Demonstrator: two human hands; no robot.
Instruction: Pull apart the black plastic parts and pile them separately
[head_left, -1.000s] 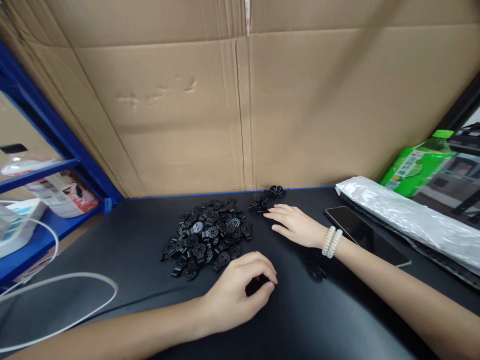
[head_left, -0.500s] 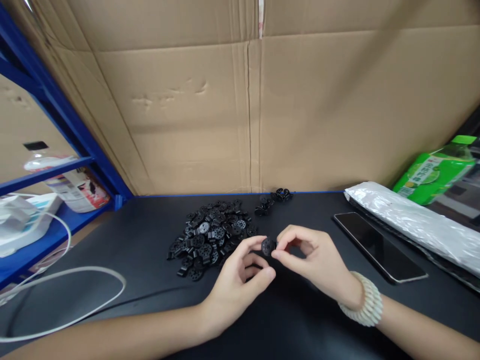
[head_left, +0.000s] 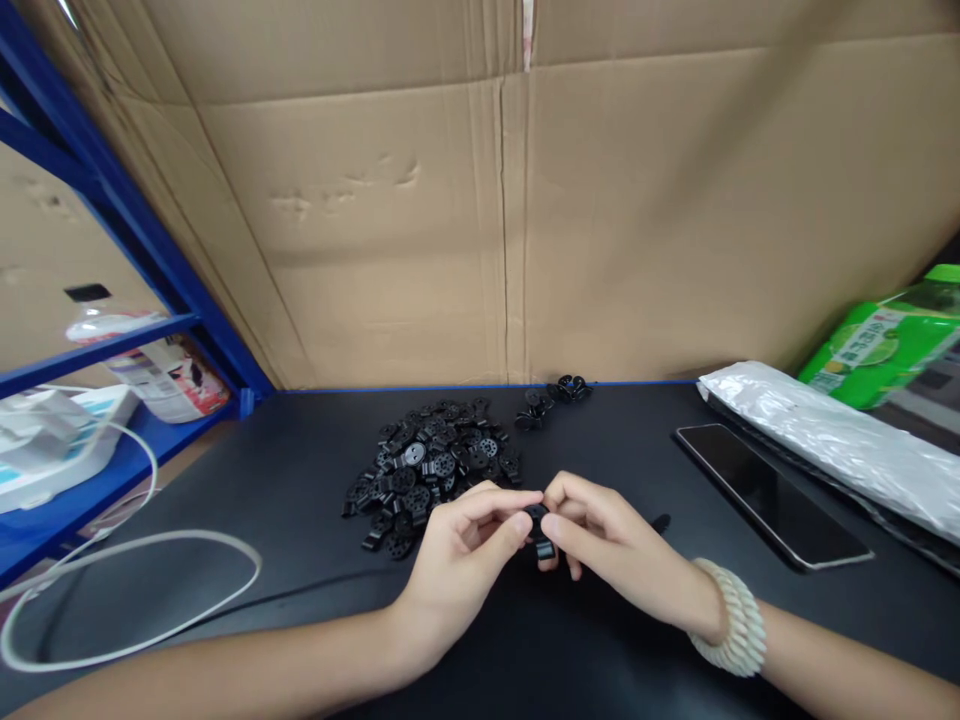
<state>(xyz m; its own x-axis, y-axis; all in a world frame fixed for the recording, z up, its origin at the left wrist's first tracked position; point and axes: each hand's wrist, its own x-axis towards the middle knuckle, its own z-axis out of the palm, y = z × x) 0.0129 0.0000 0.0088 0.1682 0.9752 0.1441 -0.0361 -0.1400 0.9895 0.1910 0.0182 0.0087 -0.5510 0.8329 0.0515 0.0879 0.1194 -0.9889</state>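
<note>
One bottle (head_left: 169, 385) and one white power strip (head_left: 67, 455) sit on the blue shelf (head_left: 169, 427); one white cable (head_left: 257, 572) loops onto the black counter (head_left: 300, 440). Next is one heap of black clips (head_left: 431, 465), too many to count. The left hand (head_left: 459, 560) and right hand (head_left: 611, 535) pinch one black clip (head_left: 544, 550) between their fingers, in front of the heap's right side. Two small clusters lie behind. Rightward: one phone (head_left: 772, 495), one silvery package (head_left: 832, 440), one green bottle (head_left: 870, 345).

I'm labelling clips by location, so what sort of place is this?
Probably a workshop or similar workspace: a heap of black parts on a dark tabletop, a blue shelf frame alongside.
</note>
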